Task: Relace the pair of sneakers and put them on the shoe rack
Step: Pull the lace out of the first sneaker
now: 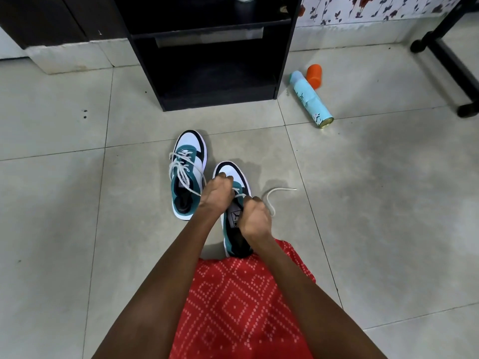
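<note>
Teal-and-white leather sneaker at 11 o'clock: laced, loose. Second teal-and-white sneaker: left grip and right grip pinch white cord lace, threading unfinished. Black wooden shoe rack at 12 o'clock: placing not yet done.

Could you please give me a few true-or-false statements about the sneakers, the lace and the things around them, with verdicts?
1. The left hand and the right hand are both at the near sneaker. True.
2. The far sneaker sits on the rack. False: it stands on the floor in front of the rack.
3. A loose end of lace trails on the floor to the right of the near sneaker. True.
4. The can stands upright with its cap on. False: it lies on its side, with the cap off and beside it.
</note>
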